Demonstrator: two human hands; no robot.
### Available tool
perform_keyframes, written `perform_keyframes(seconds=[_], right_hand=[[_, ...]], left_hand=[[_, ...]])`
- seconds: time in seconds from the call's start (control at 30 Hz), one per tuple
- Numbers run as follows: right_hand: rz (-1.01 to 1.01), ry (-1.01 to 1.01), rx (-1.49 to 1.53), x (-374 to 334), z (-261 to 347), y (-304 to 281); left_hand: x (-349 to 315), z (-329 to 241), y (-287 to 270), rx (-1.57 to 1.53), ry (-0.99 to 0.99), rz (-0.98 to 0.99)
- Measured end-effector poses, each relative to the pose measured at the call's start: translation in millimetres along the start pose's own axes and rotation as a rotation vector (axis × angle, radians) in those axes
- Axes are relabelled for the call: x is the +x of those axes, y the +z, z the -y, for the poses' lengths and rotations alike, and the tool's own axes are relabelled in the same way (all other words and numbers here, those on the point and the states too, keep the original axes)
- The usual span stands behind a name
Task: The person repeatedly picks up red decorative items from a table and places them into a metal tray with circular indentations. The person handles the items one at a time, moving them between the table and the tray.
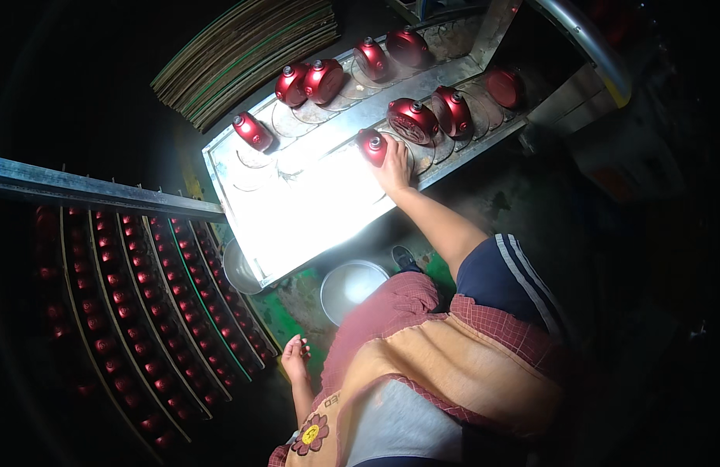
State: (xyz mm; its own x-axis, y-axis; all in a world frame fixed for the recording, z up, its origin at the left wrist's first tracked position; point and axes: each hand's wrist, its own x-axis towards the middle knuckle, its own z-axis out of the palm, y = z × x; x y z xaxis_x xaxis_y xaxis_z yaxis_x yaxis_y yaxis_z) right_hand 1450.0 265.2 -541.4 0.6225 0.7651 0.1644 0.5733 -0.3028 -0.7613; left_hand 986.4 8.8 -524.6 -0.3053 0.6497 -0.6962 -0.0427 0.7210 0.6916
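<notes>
Where glare point(313, 218) spreads, right hand point(396, 166) seemingly grips bottle point(369, 148).

Exposure markedly uneven. Near-left section of the table point(305, 226) burnt out to white glare; surface detail lost. Illumination falls off sharply outward; frame corners near black. Red bottles point(413, 122) on the table show small bright highlights. Right hand point(395, 166) well lit and reasonably sharp. Racked bottles point(105, 345) at left dim, detail indistinct. Fisheye distortion bows the stacked boards point(247, 58).
</notes>
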Motion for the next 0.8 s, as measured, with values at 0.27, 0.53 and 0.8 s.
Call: perform_keyframes(seconds=[0.27, 0.53, 0.8], right_hand=[[-0.405, -0.281, -0.093, 92.7, -88.6, -64.1], [0.144, -0.033, -0.137, 205.8, -196.4, -74.8], [0.075, 0.009, -0.133, 232.0, -258.4, -97.5]], left_hand=[[-13.5, 22.3, 42.5, -0.046, -0.117, -0.039], [47.2, -132.0, 146.3, 0.052, 0.299, -0.015], [209.5, -359.6, 335.8, 0.552, 1.068, -0.126]])
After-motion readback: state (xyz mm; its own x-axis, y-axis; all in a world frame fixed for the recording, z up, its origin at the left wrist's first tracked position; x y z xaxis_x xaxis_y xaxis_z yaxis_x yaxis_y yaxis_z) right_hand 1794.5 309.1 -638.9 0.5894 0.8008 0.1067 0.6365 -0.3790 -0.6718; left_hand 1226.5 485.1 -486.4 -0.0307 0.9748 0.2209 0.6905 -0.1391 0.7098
